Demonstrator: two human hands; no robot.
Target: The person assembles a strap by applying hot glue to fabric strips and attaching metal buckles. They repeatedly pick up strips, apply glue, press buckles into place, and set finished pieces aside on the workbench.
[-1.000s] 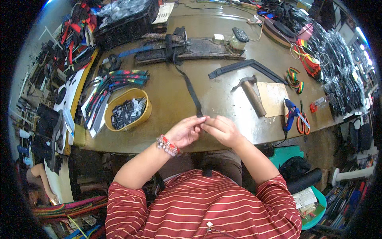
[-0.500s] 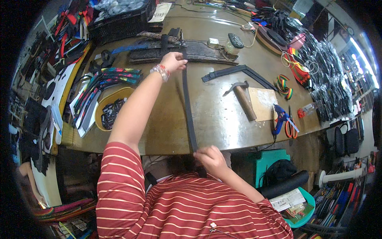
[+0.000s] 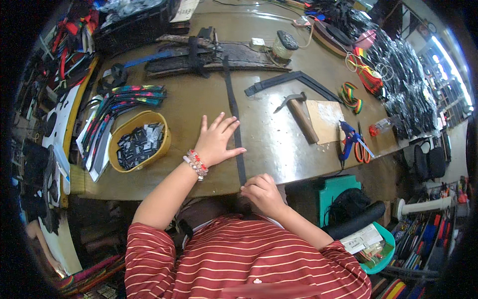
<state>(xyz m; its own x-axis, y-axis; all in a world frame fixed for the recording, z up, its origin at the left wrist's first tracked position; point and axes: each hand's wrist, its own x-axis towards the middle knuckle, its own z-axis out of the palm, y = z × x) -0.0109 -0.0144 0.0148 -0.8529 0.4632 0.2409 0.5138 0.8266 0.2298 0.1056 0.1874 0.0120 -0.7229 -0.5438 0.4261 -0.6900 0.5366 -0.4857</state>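
A long black strap [image 3: 232, 104] runs down the table from a dark, worn board [image 3: 244, 56] at the back to the front edge. My left hand [image 3: 217, 142], with beaded bracelets on its wrist, is open, fingers spread, thumb over the strap at mid-length. At the table's front edge my right hand [image 3: 262, 192] pinches the strap's near end. Left of my left hand stands a yellow tub [image 3: 115, 159] full of small black and grey pieces.
Right of the strap lie a hammer [image 3: 302, 119], a folded black strap [image 3: 294, 79], a blue glue gun [image 3: 352, 139] and orange-handled scissors [image 3: 363, 153]. Patterned straps [image 3: 122, 99] lie at left. A lidded jar [image 3: 285, 47] stands by the board; a teal basket [image 3: 388, 251] is below right.
My left hand has let go of the strap's far end and come back toward me, fingers now spread beside the strap. My right hand stays at the near end.
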